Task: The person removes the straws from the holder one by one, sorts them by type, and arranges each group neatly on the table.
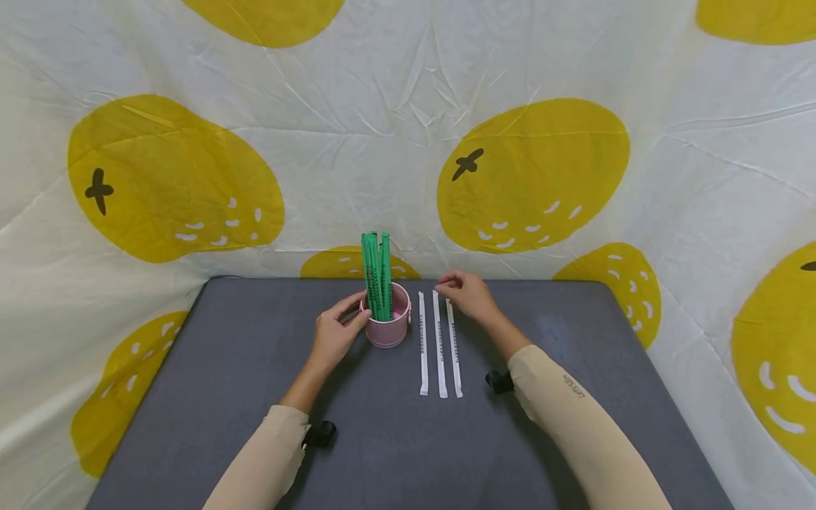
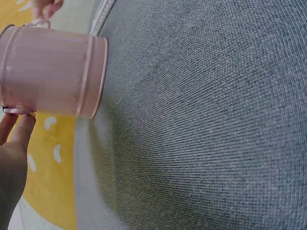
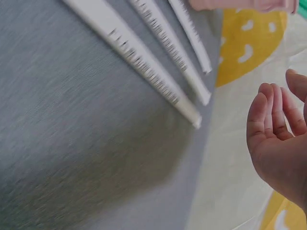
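Note:
A small pink metal bucket (image 1: 387, 333) stands on the table, with a bundle of green printed-paper straws (image 1: 377, 280) leaning upright inside it. My left hand (image 1: 336, 329) holds the bucket at its left side, thumb in front and fingers behind; in the left wrist view its fingertips (image 2: 25, 125) are on the small side handle (image 2: 19, 111). Three white paper-wrapped straws with dark print lie side by side to the right of the bucket: left (image 1: 423, 347), middle (image 1: 439, 347) and right (image 1: 454, 350). Over their far ends hovers my right hand (image 1: 468, 292), fingers loosely bent, nothing between them.
The dark grey table (image 1: 376, 439) has its far edge just behind the bucket. A white cloth with yellow fruit shapes (image 1: 408, 92) hangs right behind and at both sides. Black wrist cameras (image 1: 499, 382) stick out from under both sleeves.

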The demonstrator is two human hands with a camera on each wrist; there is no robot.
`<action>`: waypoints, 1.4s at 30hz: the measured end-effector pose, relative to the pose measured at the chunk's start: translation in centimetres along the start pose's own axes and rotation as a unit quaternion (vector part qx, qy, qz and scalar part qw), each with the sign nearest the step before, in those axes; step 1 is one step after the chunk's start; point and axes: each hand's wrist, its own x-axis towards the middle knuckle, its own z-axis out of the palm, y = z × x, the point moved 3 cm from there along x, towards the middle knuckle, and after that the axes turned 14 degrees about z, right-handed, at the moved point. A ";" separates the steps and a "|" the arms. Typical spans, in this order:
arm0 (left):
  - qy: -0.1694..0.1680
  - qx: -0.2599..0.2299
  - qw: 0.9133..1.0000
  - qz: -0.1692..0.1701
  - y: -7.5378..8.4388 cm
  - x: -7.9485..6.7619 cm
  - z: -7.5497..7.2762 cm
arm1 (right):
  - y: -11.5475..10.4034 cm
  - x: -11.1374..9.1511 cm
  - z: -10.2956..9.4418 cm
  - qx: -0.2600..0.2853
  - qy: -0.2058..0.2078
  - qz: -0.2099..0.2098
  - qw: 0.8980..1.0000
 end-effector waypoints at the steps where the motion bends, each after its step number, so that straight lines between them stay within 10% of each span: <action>1: 0.001 0.000 1.000 0.000 0.0 0.0 0.0 | -0.4 0.0 0.1 0.005 -0.004 -0.006 1.000; 21: -0.004 0.005 1.000 -0.001 0.1 -0.1 0.0 | -7.3 0.6 4.3 0.021 -0.045 -0.069 0.996; 42: -0.006 0.006 1.000 0.012 0.2 -0.1 0.0 | -9.0 1.2 6.1 0.053 -0.036 -0.065 0.996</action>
